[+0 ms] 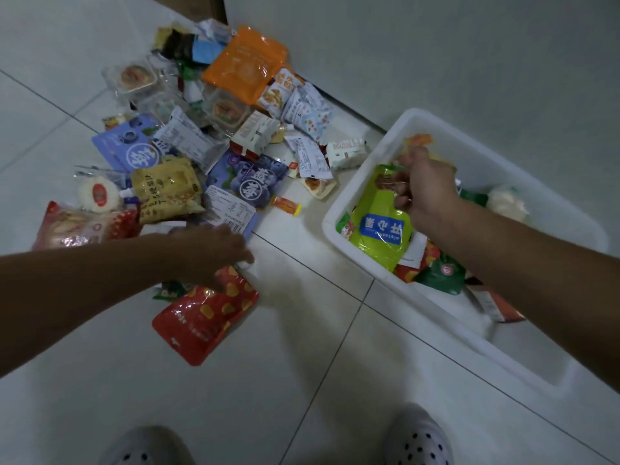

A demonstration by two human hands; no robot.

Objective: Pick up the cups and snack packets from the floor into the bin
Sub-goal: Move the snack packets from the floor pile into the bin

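Both shoes (pixel 416 437) sit lowest, pale rubber with round holes, on smooth glossy floor tiles (pixel 302 380). Just ahead, my left hand (pixel 214 253) is reaching down onto a red pouch (pixel 204 313), its fingers curled over the top edge; whether they have closed on it I cannot tell, since the hand is blurred. It is a flat, shiny foil bag, crinkled, printed with yellow shapes.

My right hand (pixel 426 193) hangs over the white bin (pixel 335 229), pinching a green packet (pixel 382 223) by its upper edge so it dangles inside the rim. I judge this as the drop step for the green one, while the left starts the next pick. Next the right fingers need only let go; the left needs a firm pinch on slick film.

Beyond my left hand lies the pile (pixel 208 129) of packets on the floor: soft plastic bags, a purple pouch (pixel 248 182), an orange pouch (pixel 245 65) farther off, and clear rigid trays (pixel 134 78). The bin, hard moulded plastic, already holds several wrappers.
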